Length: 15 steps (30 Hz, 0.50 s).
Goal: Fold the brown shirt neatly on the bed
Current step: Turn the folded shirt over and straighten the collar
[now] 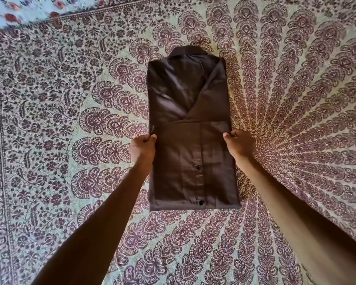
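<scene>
- Brown cloth lies flat in the middle of the bed (pixel 49 99): this is the shirt (pixel 190 112), folded into a long, narrow shape.
- Its collar (pixel 186 51) points away from the person, at the far end.
- The near half is a flap folded up over the rest, and its top edge runs straight across between the two hands.
- Two dark buttons show on that flap, one (pixel 198 167) above the other (pixel 201 202) (the lower one sits close to the near edge).
- The left hand (pixel 142 147) is at the left side of the shirt, with its fingers (pixel 152 137) closed on the left corner of the flap.
- The right hand (pixel 239 142) is at the right side, with its fingers (pixel 227 135) closed on the right corner of the flap.
- Both arms reach out from the bottom of the view, one on each side of the shirt.
- The bed has a pale sheet with dark purple feather shapes that fan out from a spot just right of the right hand.
- Far off at the top left, a pale blue cloth (pixel 19 9) with red flowers shows past the edge of the sheet.
</scene>
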Motion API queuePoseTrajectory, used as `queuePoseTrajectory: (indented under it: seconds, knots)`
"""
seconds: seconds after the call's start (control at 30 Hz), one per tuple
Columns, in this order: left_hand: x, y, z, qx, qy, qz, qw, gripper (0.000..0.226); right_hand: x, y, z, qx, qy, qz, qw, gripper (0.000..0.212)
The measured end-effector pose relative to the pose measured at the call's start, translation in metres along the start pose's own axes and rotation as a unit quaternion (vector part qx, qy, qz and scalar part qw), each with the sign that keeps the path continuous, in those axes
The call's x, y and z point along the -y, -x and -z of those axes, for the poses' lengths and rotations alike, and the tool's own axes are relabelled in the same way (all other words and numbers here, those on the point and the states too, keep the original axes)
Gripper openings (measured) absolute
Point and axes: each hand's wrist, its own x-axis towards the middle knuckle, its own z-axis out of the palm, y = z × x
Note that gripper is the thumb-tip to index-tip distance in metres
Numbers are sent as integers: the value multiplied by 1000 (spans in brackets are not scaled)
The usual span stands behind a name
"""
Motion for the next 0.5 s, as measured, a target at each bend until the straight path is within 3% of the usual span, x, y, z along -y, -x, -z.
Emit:
queuePoseTrajectory:
  seconds: [0.1, 0.17, 0.23, 0.3, 0.4, 0.43, 0.5]
  knots:
    - [3, 5, 3, -39, -25, -78, 996, 16, 2, 5, 1, -46, 64, 63, 995, 21]
    - [18, 5, 10, -63, -75, -254, 962, 24, -2, 10, 6, -84, 102, 160, 978, 20]
    - [34, 4, 22, -54, -159, -433, 886, 30, -14, 13, 18, -90, 159, 295, 938, 24]
    - [51, 2, 37, 13, -238, -572, 785, 32, -34, 15, 29, -41, 230, 433, 870, 39]
    - [78, -9, 56, 115, -328, -695, 630, 46, -68, 15, 44, 44, 307, 569, 762, 52]
    - [84, -13, 60, 134, -349, -707, 600, 52, -76, 15, 48, 66, 326, 582, 742, 53]
    - [86, -21, 63, 142, -369, -719, 571, 51, -83, 12, 53, 99, 345, 589, 724, 53]
